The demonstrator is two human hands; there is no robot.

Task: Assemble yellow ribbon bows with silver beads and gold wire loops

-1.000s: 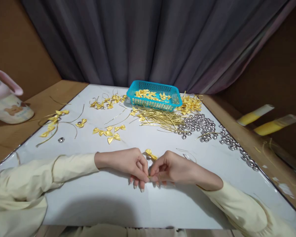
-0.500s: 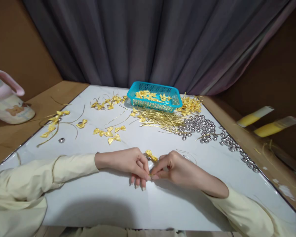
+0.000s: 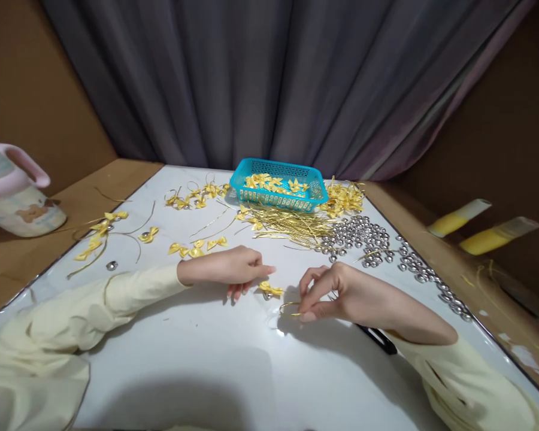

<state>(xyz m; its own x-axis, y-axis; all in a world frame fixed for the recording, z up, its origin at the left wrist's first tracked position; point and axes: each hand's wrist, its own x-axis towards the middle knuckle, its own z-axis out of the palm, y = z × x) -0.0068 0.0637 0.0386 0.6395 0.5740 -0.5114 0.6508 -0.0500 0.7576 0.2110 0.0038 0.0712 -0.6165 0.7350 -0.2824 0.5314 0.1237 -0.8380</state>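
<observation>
Both hands have drawn apart since the earlier frame: the left hand (image 3: 231, 270) lies loosely curled and holding nothing beside a yellow bow (image 3: 270, 290) on the counter (image 3: 197, 359), while the right hand (image 3: 330, 293) pinches a gold wire loop (image 3: 288, 307). Farther back, a blue basket (image 3: 278, 191) holds more yellow bows.

Pink-handled jug (image 3: 15, 200) at the table's left edge: cut off by the frame. Dark object (image 3: 377, 338) under the right forearm: mostly covered, identity unclear. Gold cord loop (image 3: 290, 306): its end hidden inside the right hand (image 3: 341, 296) pinch. Basket (image 3: 279, 185) contents: too small to count.
</observation>
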